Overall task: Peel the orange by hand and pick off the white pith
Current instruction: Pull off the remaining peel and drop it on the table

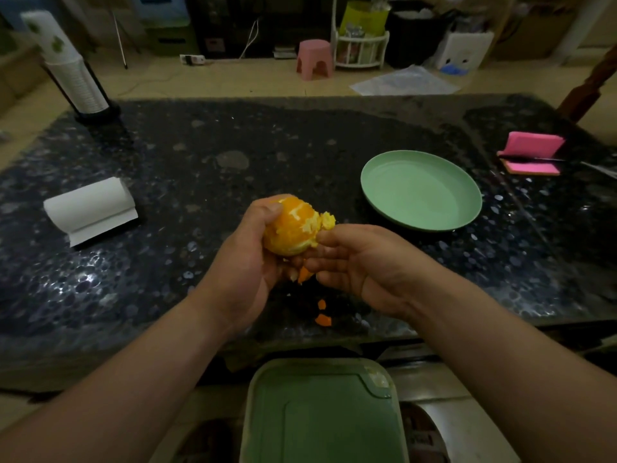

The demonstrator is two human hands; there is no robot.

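Observation:
A mostly peeled orange (292, 228) with patches of white pith is held above the dark stone table (200, 168). My left hand (247, 259) grips it from the left and underneath, thumb over its top. My right hand (354, 259) pinches a strip of peel and pith (328, 220) still attached at the orange's right side. Small orange peel scraps (322, 312) lie on the table below my hands, and one piece (303, 274) shows between my fingers.
An empty green plate (384, 182) sits to the right of the orange. A white paper roll (90, 208) lies at the left, a stack of paper cups (71, 71) at the far left, pink sponges (531, 153) at the far right. A green bin lid (320, 412) is below the table edge.

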